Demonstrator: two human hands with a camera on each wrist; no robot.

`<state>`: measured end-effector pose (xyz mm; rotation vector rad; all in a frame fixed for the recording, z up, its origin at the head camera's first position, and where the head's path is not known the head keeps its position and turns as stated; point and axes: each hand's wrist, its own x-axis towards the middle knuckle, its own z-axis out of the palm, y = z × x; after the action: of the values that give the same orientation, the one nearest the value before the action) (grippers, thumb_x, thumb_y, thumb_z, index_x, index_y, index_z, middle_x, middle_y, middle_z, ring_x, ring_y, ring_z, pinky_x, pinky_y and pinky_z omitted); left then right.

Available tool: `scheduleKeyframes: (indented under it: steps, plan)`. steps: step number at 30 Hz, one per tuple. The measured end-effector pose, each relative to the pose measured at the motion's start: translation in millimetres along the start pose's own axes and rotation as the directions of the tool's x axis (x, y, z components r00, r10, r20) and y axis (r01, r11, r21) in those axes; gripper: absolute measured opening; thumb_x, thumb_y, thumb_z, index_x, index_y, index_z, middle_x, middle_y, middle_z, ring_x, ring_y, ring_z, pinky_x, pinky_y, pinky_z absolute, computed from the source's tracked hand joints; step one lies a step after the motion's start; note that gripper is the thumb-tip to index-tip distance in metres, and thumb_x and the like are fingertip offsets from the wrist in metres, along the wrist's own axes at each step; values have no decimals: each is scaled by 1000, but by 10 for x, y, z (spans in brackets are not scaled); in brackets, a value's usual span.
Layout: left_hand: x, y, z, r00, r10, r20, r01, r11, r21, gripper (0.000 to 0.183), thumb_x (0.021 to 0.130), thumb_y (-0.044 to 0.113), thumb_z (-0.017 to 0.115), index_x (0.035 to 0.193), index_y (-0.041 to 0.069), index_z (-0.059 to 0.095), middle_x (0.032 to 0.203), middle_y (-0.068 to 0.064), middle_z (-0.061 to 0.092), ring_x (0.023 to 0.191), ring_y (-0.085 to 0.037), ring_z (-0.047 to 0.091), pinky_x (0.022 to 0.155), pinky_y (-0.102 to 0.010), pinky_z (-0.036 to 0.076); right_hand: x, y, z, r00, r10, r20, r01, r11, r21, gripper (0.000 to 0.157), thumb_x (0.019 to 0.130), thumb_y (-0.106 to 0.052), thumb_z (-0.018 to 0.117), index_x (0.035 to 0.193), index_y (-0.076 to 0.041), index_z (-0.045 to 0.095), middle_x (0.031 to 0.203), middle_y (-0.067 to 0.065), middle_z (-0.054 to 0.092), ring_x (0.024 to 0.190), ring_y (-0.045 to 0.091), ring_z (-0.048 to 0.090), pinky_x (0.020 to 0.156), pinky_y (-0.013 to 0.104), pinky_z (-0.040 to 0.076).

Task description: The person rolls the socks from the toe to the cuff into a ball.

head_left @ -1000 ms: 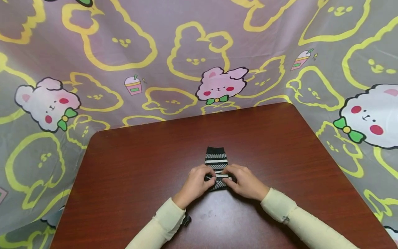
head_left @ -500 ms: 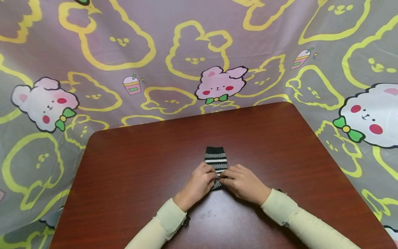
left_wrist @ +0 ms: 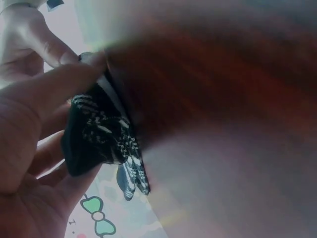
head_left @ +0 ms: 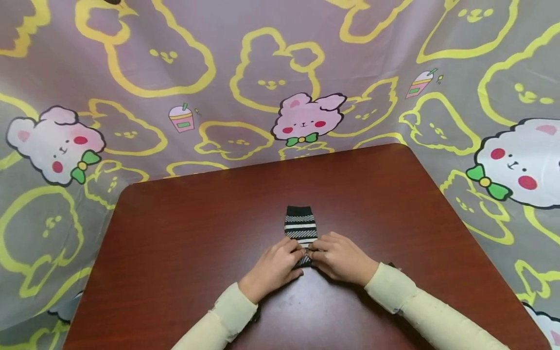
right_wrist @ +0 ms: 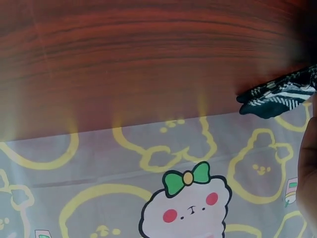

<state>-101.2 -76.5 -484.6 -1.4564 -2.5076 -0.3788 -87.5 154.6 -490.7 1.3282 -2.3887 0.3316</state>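
The left hand (head_left: 273,266) and right hand (head_left: 342,257) are pinching the near end of the striped sock (head_left: 300,227). It's lying between them on the table (head_left: 197,223) (long axis running straight out ahead), neither sitting clearly closer.

Black sock (head_left: 301,226) with white stripes, reddish-brown grained table (head_left: 197,233), pinkish-grey curtain (head_left: 210,24) patterned in yellow, cream sleeves (head_left: 442,313)

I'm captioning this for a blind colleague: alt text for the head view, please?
A person's left hand and right hand grip the near part of a black-and-white striped sock on a reddish-brown table. Cartoon-print cloth hangs behind and on both sides.
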Motion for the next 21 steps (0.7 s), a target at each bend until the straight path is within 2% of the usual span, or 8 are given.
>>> scheduleKeyframes:
  steps: [5,10,14,18,21]
  plan:
    - [22,14,-13,1000,-20,9,20,1000,22,33,74,18,88,103,12,74,98,0,64,90,-16,59,75,-28,54,-13,-28,11,1000,11,-6,-11,1000,-2,33,77,-32,86,102,-12,77,97,0,67,85,18,62,67,34,47]
    - [30,5,-18,999,-43,-20,43,999,9,31,69,14,84,99,11,73,92,-1,65,84,-17,60,70,-31,54,3,-51,4,999,47,6,-47,999,26,39,76,-37,87,101,-10,75,97,0,66,85,18,61,69,35,48]
    - [38,-12,-12,997,-53,-51,52,998,-18,28,69,13,81,94,9,70,87,0,64,79,-17,61,66,-32,53,21,-67,4,996,91,11,-91,995,35,39,74,-37,88,95,-10,69,95,0,64,83,18,61,70,35,48]
    - [54,-20,-20,995,-72,-70,65,992,-104,26,70,10,78,94,8,68,86,-1,65,77,-17,62,66,-32,53,29,-81,7,992,128,-1,-128,991,36,36,73,-30,87,93,-10,65,93,0,63,81,18,61,68,36,47]
    - [55,-30,-19,991,-122,-50,109,971,-212,30,72,9,78,100,6,69,92,-2,70,82,-17,65,70,-33,55,20,-90,7,985,171,-20,-169,983,76,33,74,-22,84,97,-9,65,92,0,64,80,17,61,68,36,47]
